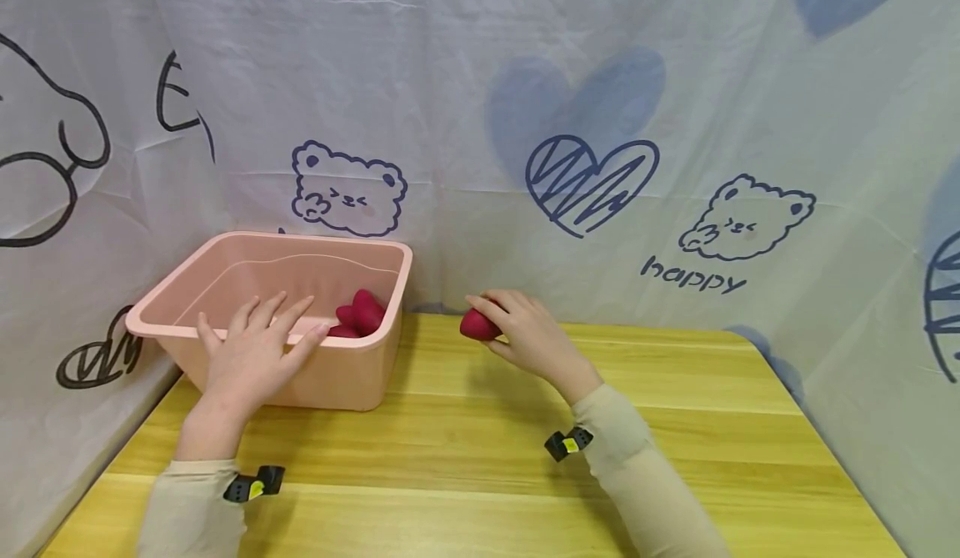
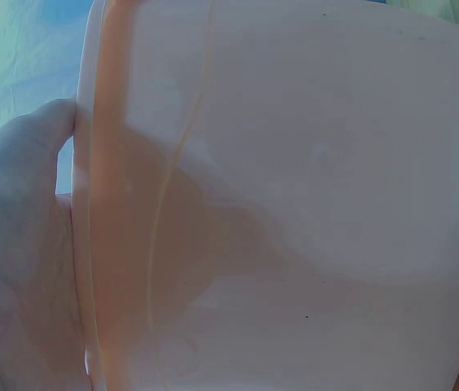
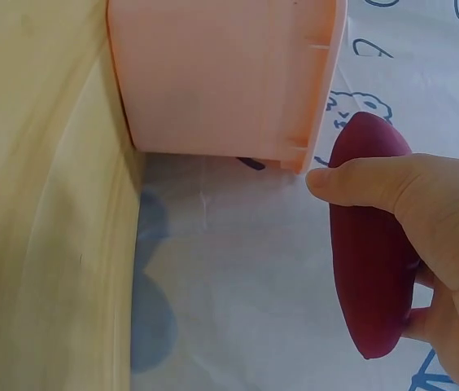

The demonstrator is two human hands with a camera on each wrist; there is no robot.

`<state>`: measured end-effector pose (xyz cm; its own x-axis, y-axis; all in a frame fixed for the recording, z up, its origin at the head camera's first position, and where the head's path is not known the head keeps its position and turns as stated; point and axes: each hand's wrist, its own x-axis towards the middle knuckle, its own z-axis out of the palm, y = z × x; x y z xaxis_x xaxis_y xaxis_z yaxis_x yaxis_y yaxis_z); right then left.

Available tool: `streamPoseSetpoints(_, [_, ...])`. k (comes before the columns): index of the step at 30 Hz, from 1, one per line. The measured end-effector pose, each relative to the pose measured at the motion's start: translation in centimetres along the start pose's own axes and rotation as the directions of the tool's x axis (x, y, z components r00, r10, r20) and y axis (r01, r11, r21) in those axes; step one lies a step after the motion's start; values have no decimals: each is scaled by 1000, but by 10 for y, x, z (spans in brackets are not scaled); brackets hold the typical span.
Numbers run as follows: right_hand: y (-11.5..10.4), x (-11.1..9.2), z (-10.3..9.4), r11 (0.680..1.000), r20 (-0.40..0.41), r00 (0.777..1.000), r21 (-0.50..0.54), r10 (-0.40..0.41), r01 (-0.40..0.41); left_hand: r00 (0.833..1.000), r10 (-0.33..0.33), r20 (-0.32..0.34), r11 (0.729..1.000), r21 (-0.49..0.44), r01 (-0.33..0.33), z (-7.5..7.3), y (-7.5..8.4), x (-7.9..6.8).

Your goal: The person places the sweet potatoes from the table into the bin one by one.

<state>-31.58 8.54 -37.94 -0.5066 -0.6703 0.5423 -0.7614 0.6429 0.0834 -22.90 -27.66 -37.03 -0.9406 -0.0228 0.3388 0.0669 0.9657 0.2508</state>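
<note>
A pink plastic bin (image 1: 330,379) stands at the left of the table, its front wall facing me. Several dark red sweet potatoes (image 1: 367,313) lie inside at its right end. My left hand (image 1: 251,362) is at the bin's near rim with its fingers spread, and in the left wrist view part of the hand (image 2: 18,220) touches the rim. To the right of the bin, my right hand (image 1: 536,343) holds another sweet potato (image 1: 476,327) above the table. The right wrist view shows this sweet potato (image 3: 368,261) as long and tapered, gripped between thumb and fingers.
The yellow wood-grain table (image 1: 450,458) runs back to a pale cloth backdrop (image 1: 465,233) printed with hearts and bears. Cloth also hangs along the left and right sides. A black band with a camera (image 1: 255,485) sits on each wrist.
</note>
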Motion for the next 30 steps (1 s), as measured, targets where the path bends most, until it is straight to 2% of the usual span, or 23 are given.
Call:
streamPoseSetpoints(9, [-5, 14, 0, 1000, -9, 1000, 3, 7, -7, 1000, -2, 5, 1000, 0, 2, -2, 0, 0])
streamPoseSetpoints(18, [-9, 27, 3, 999, 22, 999, 9, 46, -46, 1000, -6, 15, 1000, 2, 6, -2, 1, 0])
streamPoseSetpoints(30, [-16, 46, 7, 1000, -25, 999, -5, 24, -24, 1000, -6, 15, 1000, 0, 6, -1, 1, 0])
